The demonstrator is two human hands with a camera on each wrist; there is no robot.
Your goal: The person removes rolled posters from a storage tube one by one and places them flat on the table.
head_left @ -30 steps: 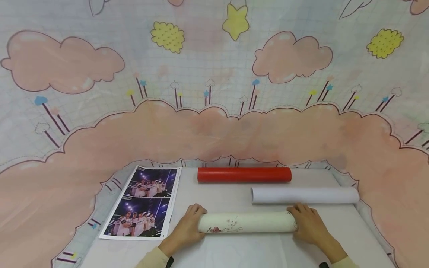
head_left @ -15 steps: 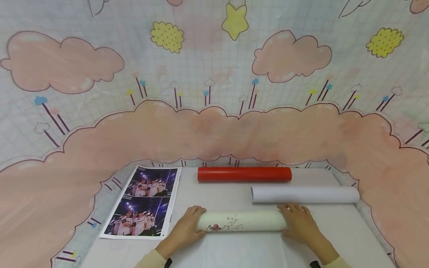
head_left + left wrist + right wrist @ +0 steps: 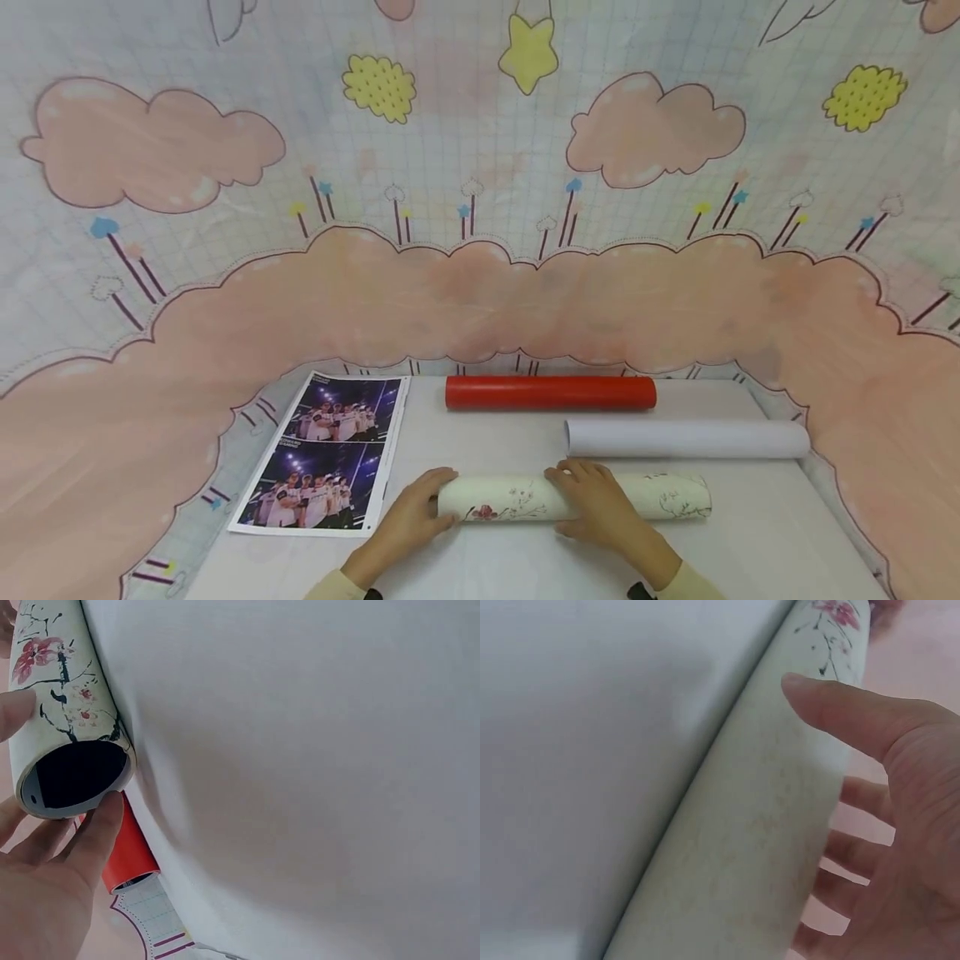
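A cream paper roll (image 3: pixel 498 500) printed with red blossoms and dark twigs lies crosswise at the near part of the white table. My left hand (image 3: pixel 414 512) grips its left end, thumb on the near side and fingers on the far side. In the left wrist view the hollow end of the roll (image 3: pixel 75 712) faces the camera, fingertips right at its rim. Around the middle of the roll is my right hand (image 3: pixel 606 510), holding it loosely between thumb and fingers. The right wrist view shows the thumb (image 3: pixel 832 705) over the roll and the other fingers behind it.
Farther back a red roll (image 3: pixel 551 392) lies parallel to the cream one. A plain white roll (image 3: pixel 686 439) rests at the right, just behind my right hand. On the left lies a flat sheet (image 3: pixel 318 454) with two group photos. A patterned cloth backdrop (image 3: pixel 480 308) rises behind the table.
My right hand has slid left along the cream roll from its right end to its middle, uncovering the right part. The left hand stays at the left end.
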